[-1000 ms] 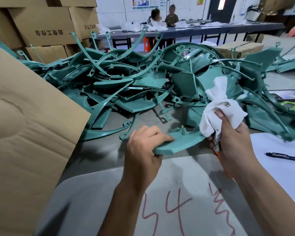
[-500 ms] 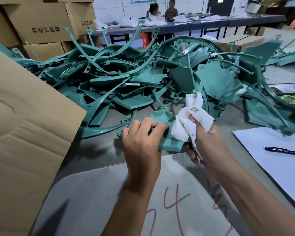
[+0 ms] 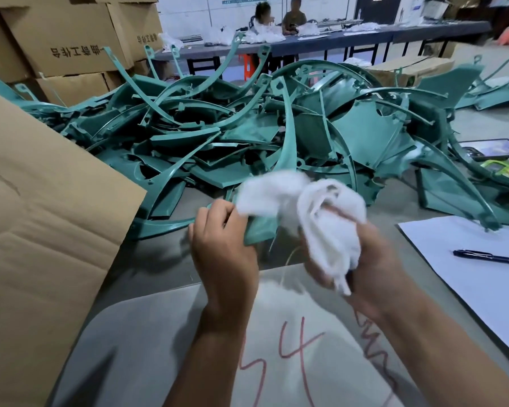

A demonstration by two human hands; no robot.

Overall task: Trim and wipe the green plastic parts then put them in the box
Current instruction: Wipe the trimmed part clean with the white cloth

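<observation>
I see my left hand [image 3: 222,245] gripping the near end of a green part [image 3: 276,183] at centre, which rises toward twelve o'clock. My right hand [image 3: 362,259] clutches a white cloth [image 3: 315,210] against it. The green pile [image 3: 247,133] covers the bench [image 3: 159,257] beyond; the cardboard box [image 3: 41,230] stands at nine o'clock.

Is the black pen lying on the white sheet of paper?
Yes, the black pen lies flat on the white sheet of paper at the right.

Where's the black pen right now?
In the head view the pen lies at the far right, on the white paper, to the right of the right hand and its white cloth.
</observation>
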